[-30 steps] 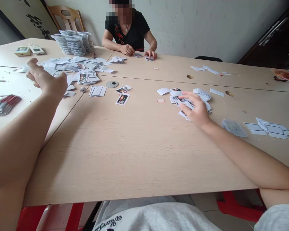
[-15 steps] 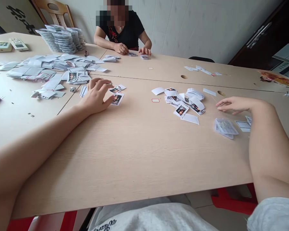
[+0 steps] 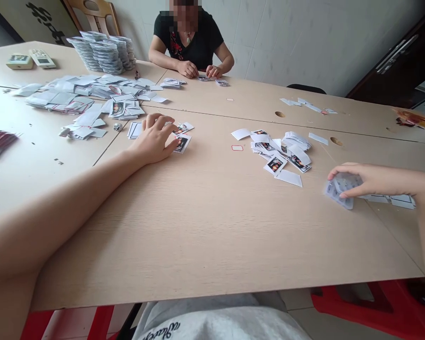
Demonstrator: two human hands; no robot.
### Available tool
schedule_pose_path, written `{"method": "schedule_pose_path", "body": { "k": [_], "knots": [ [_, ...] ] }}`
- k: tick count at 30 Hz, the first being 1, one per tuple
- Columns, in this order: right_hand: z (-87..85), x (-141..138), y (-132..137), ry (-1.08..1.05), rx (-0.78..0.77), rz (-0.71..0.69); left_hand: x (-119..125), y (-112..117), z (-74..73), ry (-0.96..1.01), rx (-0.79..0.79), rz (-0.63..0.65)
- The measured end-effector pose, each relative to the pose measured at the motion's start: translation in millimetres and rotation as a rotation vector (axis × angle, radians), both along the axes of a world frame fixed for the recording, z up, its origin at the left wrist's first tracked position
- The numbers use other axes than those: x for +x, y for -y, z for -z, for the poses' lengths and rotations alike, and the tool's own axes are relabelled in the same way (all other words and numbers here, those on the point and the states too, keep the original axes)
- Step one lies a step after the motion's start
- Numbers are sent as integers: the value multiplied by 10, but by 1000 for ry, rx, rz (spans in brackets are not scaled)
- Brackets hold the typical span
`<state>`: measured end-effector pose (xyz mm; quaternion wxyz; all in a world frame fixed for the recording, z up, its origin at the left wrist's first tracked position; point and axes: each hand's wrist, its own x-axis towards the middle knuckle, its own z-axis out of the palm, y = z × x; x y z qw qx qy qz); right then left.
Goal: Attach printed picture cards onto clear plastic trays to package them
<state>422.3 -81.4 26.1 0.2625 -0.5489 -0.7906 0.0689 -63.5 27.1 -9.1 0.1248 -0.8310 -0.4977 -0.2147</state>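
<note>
My left hand (image 3: 156, 139) lies on the wooden table (image 3: 205, 226) with fingers spread, fingertips touching a small printed photo card (image 3: 181, 144) and another card (image 3: 184, 127) behind it. At the right, my right hand (image 3: 361, 179) is curled around a small stack of clear plastic sleeves (image 3: 336, 191), thumb under and fingers over it. Between the hands lies a loose heap of white cards and photo cards (image 3: 281, 148).
A person in a black top (image 3: 189, 45) sits across the table handling small cards. Stacks of clear cases (image 3: 104, 54) and a wide spread of white cards (image 3: 85, 94) fill the left. More cards (image 3: 393, 200) lie behind my right hand. Red stools show below.
My left hand swung in from the far left onto the photo cards. My right hand left the card heap, moved right and closed on the stack of plastic sleeves.
</note>
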Motion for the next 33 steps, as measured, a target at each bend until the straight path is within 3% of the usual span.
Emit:
{"method": "schedule_pose_path", "body": {
  "k": [7,9,13,18,21,26,33],
  "knots": [
    [-175,-1155,-303,79,-37,-502,-40,-14,43,165,-12,-135],
    [-103,-1398,-338,200,-111,-715,-61,-30,63,175,-1,-176],
    [197,-1867,-369,278,-54,-872,-64,-26,71,169,17,-202],
    [468,-2090,-430,50,10,-869,116,104,0,274,-24,-268],
    [484,-2054,-467,-158,18,-803,296,222,-24,323,-42,-345],
    [495,-2055,-515,-352,-24,-525,440,294,34,263,-205,-318],
    [551,-2083,-576,-487,-182,-448,409,242,35,298,-329,-295]
  ]
}}
